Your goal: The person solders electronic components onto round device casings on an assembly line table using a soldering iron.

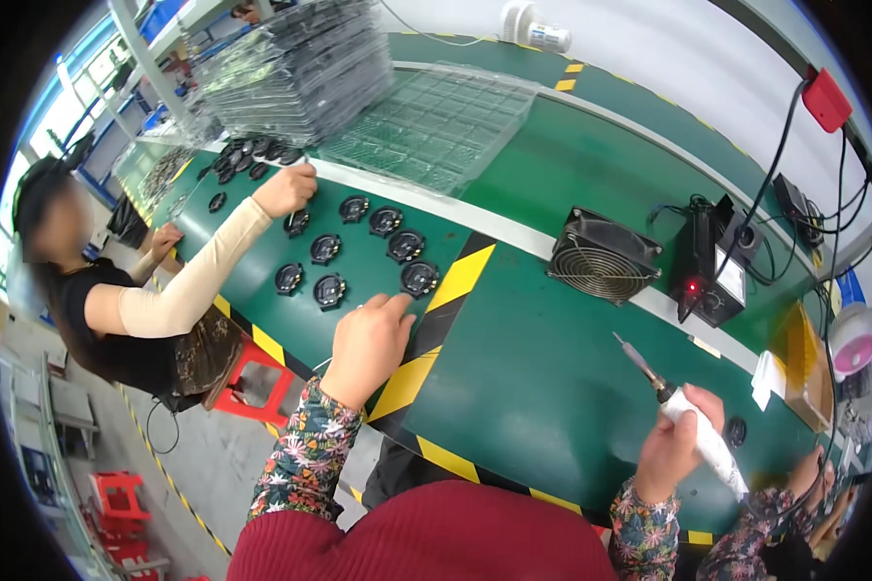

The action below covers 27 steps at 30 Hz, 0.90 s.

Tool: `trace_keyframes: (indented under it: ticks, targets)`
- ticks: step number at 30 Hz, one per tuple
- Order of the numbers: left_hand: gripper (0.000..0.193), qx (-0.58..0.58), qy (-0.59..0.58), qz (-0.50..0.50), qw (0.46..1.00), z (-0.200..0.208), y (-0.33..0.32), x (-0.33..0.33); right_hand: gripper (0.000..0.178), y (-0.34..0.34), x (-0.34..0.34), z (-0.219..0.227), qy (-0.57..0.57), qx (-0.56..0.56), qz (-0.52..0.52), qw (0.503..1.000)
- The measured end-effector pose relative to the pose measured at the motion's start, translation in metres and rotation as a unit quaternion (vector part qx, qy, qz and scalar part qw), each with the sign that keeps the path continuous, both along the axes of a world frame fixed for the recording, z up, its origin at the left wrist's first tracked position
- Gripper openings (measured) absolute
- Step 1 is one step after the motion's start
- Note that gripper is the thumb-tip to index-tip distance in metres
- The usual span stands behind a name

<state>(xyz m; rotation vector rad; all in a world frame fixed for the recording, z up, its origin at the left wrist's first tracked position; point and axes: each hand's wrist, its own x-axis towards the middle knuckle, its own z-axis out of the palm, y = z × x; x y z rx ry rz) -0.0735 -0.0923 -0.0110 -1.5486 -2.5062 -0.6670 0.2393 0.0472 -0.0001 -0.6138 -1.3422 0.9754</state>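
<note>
My right hand grips a soldering iron by its white-wrapped handle, its metal tip slanting up and left above the green mat. Over the yellow-black tape strip, my left hand has loosely bent fingers with nothing visible in them. The fingertips are close to the nearest black round watch-case-like part; contact cannot be made out. Several more such parts lie spread on the mat to the left. A co-worker's hand is above another round part there.
A black fan and a soldering station with a red light stand at the back. Clear trays lie beyond the mat, beside a tall tray stack. One dark part lies at right, near another person's sleeve.
</note>
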Motion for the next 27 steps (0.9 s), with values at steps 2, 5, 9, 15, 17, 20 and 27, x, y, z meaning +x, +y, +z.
trace_keyframes:
  ticks: [2, 5, 9, 15, 17, 20, 27]
  targets:
    - [0.023, 0.037, 0.005, -0.01, 0.999, -0.007, 0.015, -0.001, 0.036, -0.001, 0.0, 0.0, 0.001, -0.012, 0.005, 1.0]
    - [0.026, -0.003, 0.041, -0.008, 0.999, -0.017, 0.033, -0.006, 0.033, -0.002, 0.005, 0.001, -0.032, -0.022, -0.005, 0.999]
    - [0.021, -0.009, 0.102, -0.002, 0.995, -0.025, 0.046, -0.01, 0.023, 0.003, 0.01, -0.001, -0.043, -0.031, 0.014, 0.998]
    - [0.02, -0.005, 0.085, -0.089, 0.992, -0.017, 0.045, 0.021, 0.019, 0.008, 0.014, 0.004, -0.085, -0.023, 0.029, 0.996]
    - [0.021, 0.02, 0.053, -0.169, 0.984, -0.015, 0.045, 0.042, 0.019, 0.008, 0.013, 0.005, -0.081, -0.039, 0.033, 0.995]
    - [0.023, -0.004, -0.011, -0.255, 0.967, -0.013, 0.045, 0.071, 0.019, 0.01, 0.015, 0.003, -0.085, -0.027, 0.028, 0.996]
    - [0.026, -0.02, -0.062, -0.355, 0.933, -0.01, 0.059, 0.103, 0.02, 0.01, 0.02, 0.0, -0.107, -0.036, 0.002, 0.994]
